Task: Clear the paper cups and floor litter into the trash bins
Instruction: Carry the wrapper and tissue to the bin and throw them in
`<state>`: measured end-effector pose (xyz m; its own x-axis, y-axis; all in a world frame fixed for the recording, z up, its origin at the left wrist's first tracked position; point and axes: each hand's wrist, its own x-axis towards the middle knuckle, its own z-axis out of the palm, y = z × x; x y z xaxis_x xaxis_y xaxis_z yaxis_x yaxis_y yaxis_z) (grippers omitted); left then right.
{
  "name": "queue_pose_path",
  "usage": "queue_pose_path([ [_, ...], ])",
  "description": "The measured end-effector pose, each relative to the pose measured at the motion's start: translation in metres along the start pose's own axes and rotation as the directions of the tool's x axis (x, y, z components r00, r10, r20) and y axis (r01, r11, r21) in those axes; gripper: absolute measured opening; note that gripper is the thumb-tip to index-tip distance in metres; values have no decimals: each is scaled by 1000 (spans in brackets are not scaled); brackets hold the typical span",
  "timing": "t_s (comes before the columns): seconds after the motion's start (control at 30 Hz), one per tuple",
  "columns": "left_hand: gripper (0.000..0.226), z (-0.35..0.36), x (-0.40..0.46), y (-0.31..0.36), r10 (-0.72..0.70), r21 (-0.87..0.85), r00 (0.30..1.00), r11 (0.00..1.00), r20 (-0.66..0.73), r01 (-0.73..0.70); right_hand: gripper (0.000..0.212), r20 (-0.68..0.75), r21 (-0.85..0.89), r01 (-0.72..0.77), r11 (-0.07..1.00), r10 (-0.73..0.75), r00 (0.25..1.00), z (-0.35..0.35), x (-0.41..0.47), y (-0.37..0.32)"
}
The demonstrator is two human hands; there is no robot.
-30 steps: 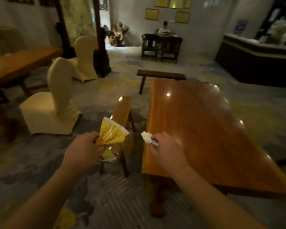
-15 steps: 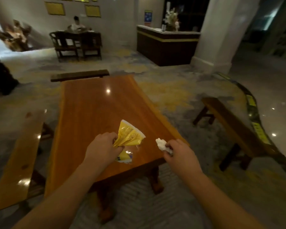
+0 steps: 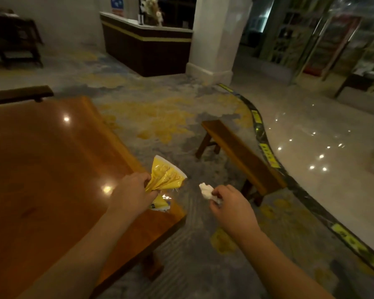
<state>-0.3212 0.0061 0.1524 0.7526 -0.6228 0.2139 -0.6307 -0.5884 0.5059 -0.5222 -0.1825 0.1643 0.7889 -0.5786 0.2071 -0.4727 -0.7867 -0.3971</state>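
Observation:
My left hand grips a crumpled yellow plastic wrapper that fans upward over the near right corner of the wooden table. A small crumpled white tissue is pinched in my right hand, held over the carpet to the right of the table. No paper cups or trash bins are in view.
A low wooden bench stands on the patterned carpet to the right. Beyond it a dark curved strip borders a shiny tiled floor. A dark reception counter and a white pillar stand at the back. Another bench lies behind the table.
The view has swung to the right: the chairs and left bench are gone, the right bench and tiled floor have appeared. Both hands keep their hold on the wrapper and tissue.

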Motion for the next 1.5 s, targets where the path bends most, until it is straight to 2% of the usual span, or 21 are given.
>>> queue_pose_path([
  [0.1, 28, 21, 60, 9, 2, 0, 1000, 1000, -13, -2, 17, 1, -2, -31, 1000, 31, 1000, -2, 56, 21],
  [0.47, 20, 99, 238, 60, -68, -26, 996, 997, 56, 70, 19, 29, 27, -25, 999, 24, 999, 0, 224, 124],
  [0.57, 17, 129, 275, 75, -117, 2, 992, 993, 52, 117, 20, 46, 46, 21, 999, -23, 999, 5, 274, 165],
  [0.73, 20, 176, 326, 108, -236, 62, 970, 969, -63, 240, 19, 131, 72, 153, 986, -161, 978, 3, 366, 233],
  [0.87, 22, 191, 357, 134, -330, 69, 933, 937, -145, 342, 21, 199, 119, 264, 957, -284, 938, -7, 438, 260],
  [1.03, 22, 189, 393, 141, -432, 70, 868, 885, -245, 461, 16, 195, 138, 439, 888, -459, 867, 0, 524, 253],
  [1.17, 22, 182, 429, 117, -551, 59, 784, 806, -286, 588, 14, 238, 203, 511, 835, -548, 802, 31, 585, 227],
  [1.33, 22, 186, 485, 48, -647, -9, 700, 736, -303, 677, 12, 287, 251, 561, 789, -614, 735, 90, 669, 184],
  [1.5, 21, 181, 562, -32, -700, -77, 645, 694, -306, 716, 8, 311, 282, 595, 753, -658, 686, 140, 764, 129],
])
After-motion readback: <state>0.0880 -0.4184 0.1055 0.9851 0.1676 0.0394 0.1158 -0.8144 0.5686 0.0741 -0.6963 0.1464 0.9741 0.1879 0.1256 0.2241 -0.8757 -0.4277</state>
